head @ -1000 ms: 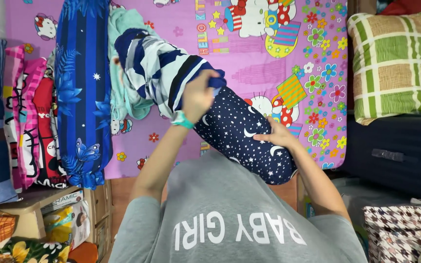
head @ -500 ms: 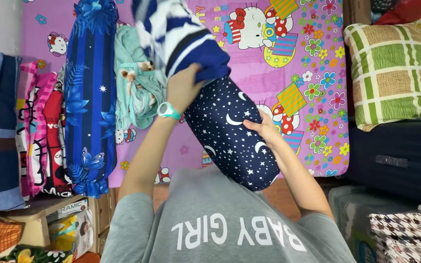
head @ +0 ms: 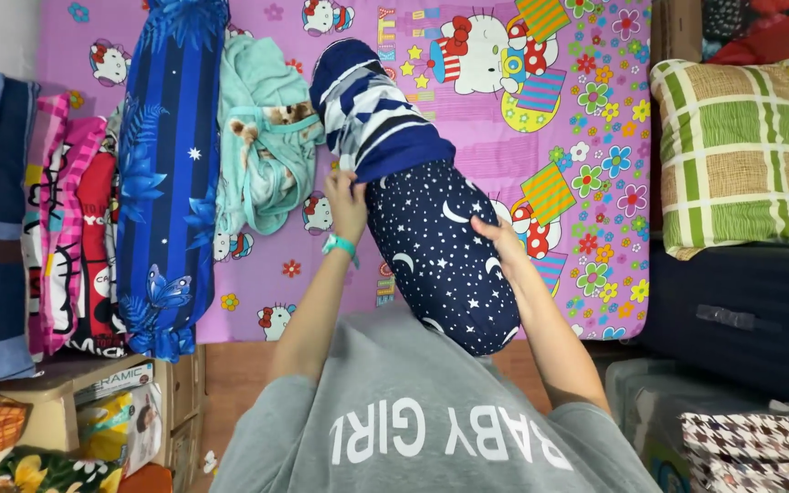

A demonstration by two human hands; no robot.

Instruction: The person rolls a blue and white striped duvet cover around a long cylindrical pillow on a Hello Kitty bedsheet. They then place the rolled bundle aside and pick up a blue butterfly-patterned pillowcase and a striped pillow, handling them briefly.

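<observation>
Fingers [head: 343,185] on 1 bolster [head: 440,256], 1 cover [head: 372,114]

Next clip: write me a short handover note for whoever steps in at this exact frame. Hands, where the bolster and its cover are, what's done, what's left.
Left hand: pinching the lower edge of the striped cover.
Right hand: flat against the side of the bolster, steadying it.
The bolster, dark blue with moons and stars, lies on the pink cartoon sheet, its near end against the person's grey shirt.
Done: the cover sits over the far end of the bolster.
Left: the near part of the bolster is bare.
Nearby: a blue leaf-print bolster and a crumpled teal cloth lie to the left.
</observation>
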